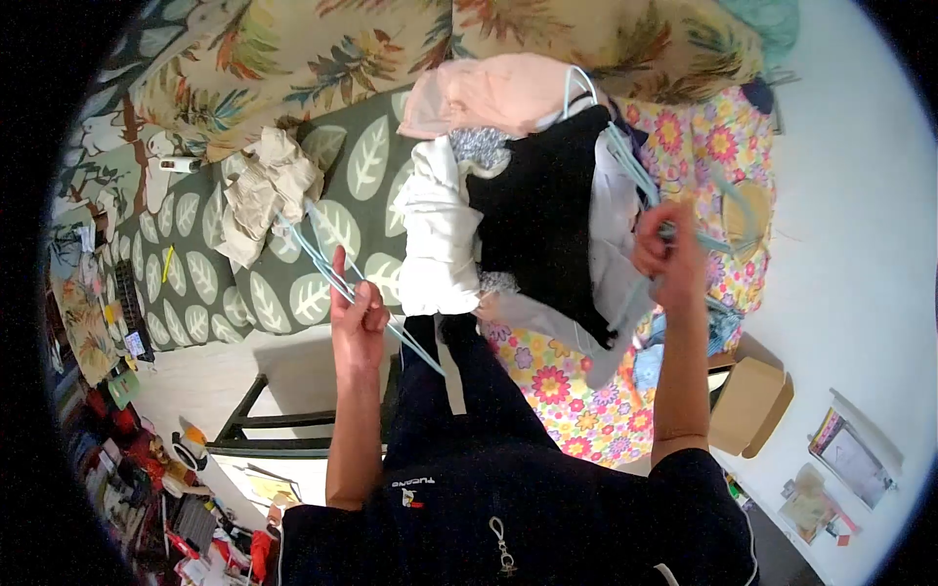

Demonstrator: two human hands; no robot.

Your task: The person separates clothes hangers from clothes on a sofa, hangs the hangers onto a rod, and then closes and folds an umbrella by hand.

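My left hand (pixel 359 317) is closed around a light-blue clothes hanger (pixel 318 256), its thumb pointing up, over the gap beside my leg. On the right, my right hand (pixel 669 249) grips a bunch of light-blue hangers (pixel 633 164), slightly blurred. Those hangers run up to a black garment (pixel 542 210) that hangs or lies in front of me. White cloth (pixel 437 230) is bunched along the black garment's left side. Above it lies a sheer peach garment (pixel 479 96), with a silvery grey fabric (pixel 479 146) below it.
A leaf-patterned green sofa seat (pixel 366 161) stretches ahead, with crumpled beige cloth (pixel 269 190) on it. A flowered cover (pixel 557 391) lies under the clothes. A cardboard box (pixel 750 405) stands at right, a dark metal frame (pixel 283 420) at lower left, clutter beyond it.
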